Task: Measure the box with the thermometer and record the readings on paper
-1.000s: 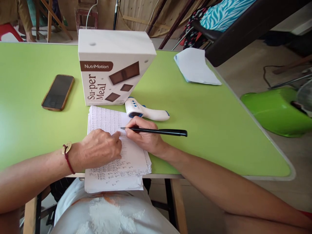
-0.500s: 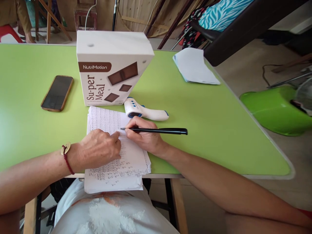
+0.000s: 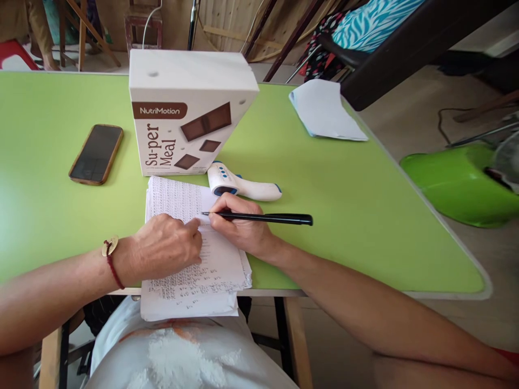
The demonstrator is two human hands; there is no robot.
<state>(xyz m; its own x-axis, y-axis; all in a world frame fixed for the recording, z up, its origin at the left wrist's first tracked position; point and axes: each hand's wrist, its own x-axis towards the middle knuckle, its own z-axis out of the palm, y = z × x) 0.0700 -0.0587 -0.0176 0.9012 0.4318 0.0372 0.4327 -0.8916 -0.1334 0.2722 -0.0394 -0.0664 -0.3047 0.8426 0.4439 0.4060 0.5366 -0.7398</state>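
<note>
A slim black pen (image 3: pixel 267 218) is pinched in my right hand (image 3: pixel 239 224), its tip on the top sheet and its back end pointing right. Under both hands lies a stack of handwritten paper sheets (image 3: pixel 227 254), covered with small rows of writing and hanging over the near table edge. My left hand (image 3: pixel 170 246) rests palm down on the stack, index finger extended close to the pen tip, the other fingers bent and partly hidden. Just beyond my right hand lies a white infrared thermometer (image 3: pixel 257 190) with blue trim.
A white NutriMotion box (image 3: pixel 162 140) stands upright behind the papers on the green table (image 3: pixel 344 216). To its left lies a phone (image 3: pixel 96 154); folded white paper (image 3: pixel 324 111) lies far right. A green plastic stool or bin (image 3: pixel 454 183) is on the floor at right.
The pen tip has shifted very slightly to the right over the paper, along with a small shift of the whole view. Otherwise both hands keep their places.
</note>
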